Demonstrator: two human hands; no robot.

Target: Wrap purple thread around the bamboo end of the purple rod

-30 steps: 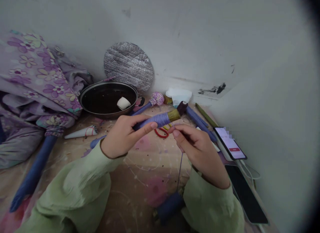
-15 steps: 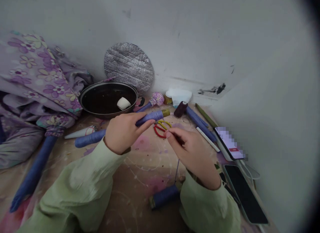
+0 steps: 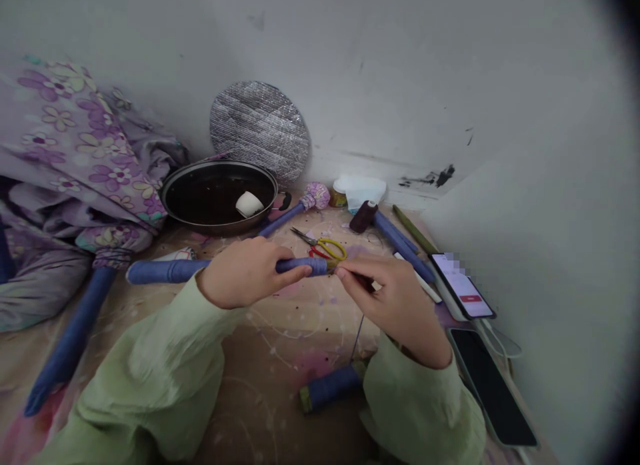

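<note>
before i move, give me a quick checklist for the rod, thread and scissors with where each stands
- Left hand gripping the blue-wrapped rod: ok
- Right hand at the rod's bare end: ok, fingertips are there
- Thread running from the right hand down towards the blue spool: ok
- Thread pinched firmly in the right fingertips: cannot tell, fingers hide it
- Scissors well away from the hands: not ok, the handles are close by the right fingertips

Left hand [image 3: 245, 272] conceals the middle of the blue-wrapped rod [image 3: 163, 272]. Right hand [image 3: 400, 302] obscures its tip and the thread's [image 3: 357, 338] upper end. Beyond them, the red handle of the scissors [image 3: 333, 247] is partly hidden. Rightward, phone [image 3: 461, 285] text illegible.
</note>
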